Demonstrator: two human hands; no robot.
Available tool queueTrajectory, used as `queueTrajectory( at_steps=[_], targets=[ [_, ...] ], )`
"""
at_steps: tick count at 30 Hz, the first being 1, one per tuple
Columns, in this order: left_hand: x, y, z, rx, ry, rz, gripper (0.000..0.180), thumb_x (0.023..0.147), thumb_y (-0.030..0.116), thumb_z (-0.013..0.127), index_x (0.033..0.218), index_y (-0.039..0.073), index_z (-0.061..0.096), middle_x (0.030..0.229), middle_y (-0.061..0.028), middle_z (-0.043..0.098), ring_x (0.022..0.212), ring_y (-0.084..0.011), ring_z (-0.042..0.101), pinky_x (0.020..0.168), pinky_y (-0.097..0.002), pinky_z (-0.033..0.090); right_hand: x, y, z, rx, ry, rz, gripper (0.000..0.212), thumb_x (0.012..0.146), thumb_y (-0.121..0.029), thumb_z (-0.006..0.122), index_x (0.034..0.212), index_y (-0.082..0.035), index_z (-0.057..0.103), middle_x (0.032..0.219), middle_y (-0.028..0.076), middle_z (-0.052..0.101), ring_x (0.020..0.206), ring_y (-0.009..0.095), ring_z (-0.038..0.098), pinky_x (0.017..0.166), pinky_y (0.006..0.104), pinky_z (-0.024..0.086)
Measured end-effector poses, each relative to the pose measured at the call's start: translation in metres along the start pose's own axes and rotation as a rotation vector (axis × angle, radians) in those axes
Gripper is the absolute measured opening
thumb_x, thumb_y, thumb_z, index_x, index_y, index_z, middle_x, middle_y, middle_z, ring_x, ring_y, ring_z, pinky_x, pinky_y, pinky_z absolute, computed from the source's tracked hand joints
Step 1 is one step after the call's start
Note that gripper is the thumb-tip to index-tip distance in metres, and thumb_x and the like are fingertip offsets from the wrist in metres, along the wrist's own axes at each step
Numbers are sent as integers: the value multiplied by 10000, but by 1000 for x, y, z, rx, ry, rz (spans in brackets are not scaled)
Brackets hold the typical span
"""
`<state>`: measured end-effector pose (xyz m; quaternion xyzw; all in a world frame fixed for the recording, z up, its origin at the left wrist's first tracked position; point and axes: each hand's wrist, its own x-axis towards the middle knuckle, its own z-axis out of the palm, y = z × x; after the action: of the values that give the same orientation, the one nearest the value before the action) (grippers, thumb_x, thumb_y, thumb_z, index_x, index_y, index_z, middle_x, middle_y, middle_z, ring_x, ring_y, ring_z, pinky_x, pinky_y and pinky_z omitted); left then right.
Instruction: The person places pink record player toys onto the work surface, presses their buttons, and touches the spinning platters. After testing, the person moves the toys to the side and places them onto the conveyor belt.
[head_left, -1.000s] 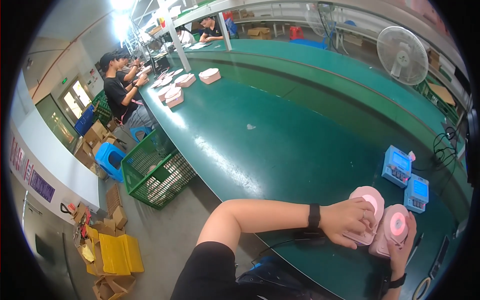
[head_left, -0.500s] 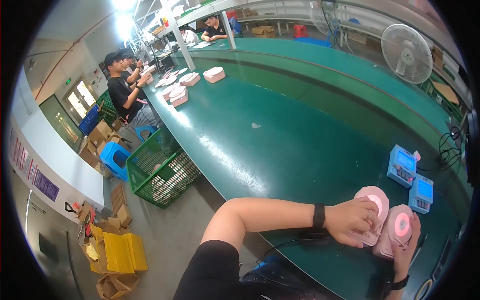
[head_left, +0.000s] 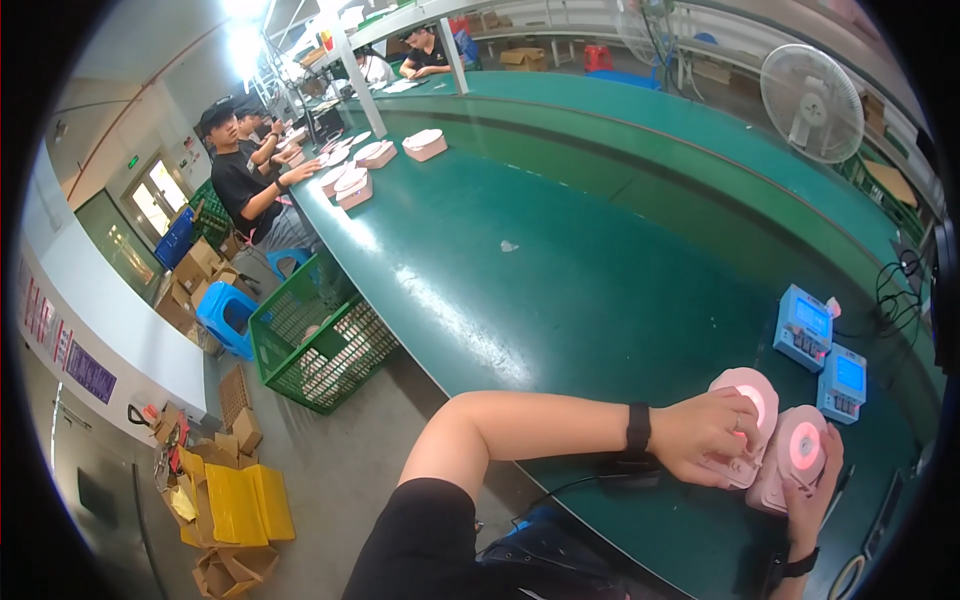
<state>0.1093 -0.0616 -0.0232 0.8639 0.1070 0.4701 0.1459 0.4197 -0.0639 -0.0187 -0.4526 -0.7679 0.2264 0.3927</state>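
Two pink devices with rounded tops and glowing rings sit side by side on the green bench, near its right end. Over the left pink device (head_left: 745,384) lies my left hand (head_left: 708,436), its fingers bent onto the ring and its thumb at the near edge; part of the ring is covered. The right pink device (head_left: 803,447) is held along its right and near side by my right hand (head_left: 812,500), thumb on the front and fingers around the edge. Just beyond them stand two small blue boxes with lit screens, a farther one (head_left: 804,328) and a nearer one (head_left: 843,384).
The green bench (head_left: 560,300) runs away to the far left, where several pink devices (head_left: 425,145) lie. A co-worker (head_left: 245,180) sits there. A green crate (head_left: 325,345) stands on the floor beside the bench. A fan (head_left: 812,103) stands at the far right.
My hands stay on the two pink devices with almost no movement. The glow on both rings looks pinker. At the far left, a co-worker's arm has reached out over the bench.
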Motion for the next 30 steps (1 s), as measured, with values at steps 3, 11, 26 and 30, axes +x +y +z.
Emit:
queueTrajectory(
  at_steps=[3,11,26,30],
  targets=[
    [1,-8,-4,2,37,-39,319,715,277,717,956,90,625,1159,-94,582,1128,-350,509,971,-476,369,1,6,1,-44,-8,-19,833,748,-487,697,1405,-49,429,1484,179,358,1368,349,362,1126,454,279],
    [10,-1,-13,106,13,-270,596,609,225,651,1183,98,554,1346,-158,460,1279,-403,384,1071,-519,267,2,0,-3,-44,4,-36,821,749,-477,711,1396,-50,440,1485,200,353,1365,366,359,1121,459,287],
    [-4,-10,-7,79,-35,-383,768,538,238,658,1273,88,494,1454,-185,357,1348,-447,274,1116,-540,198,-8,13,5,161,23,-10,815,722,-366,728,1410,-56,420,1510,174,319,1372,330,371,1132,426,309],
    [-5,-17,-19,105,-26,-388,783,533,240,669,1280,89,490,1455,-190,351,1341,-450,277,1116,-543,201,10,6,12,99,3,-35,805,740,-425,723,1393,-51,439,1501,199,333,1368,358,360,1124,450,298]
  ],
)
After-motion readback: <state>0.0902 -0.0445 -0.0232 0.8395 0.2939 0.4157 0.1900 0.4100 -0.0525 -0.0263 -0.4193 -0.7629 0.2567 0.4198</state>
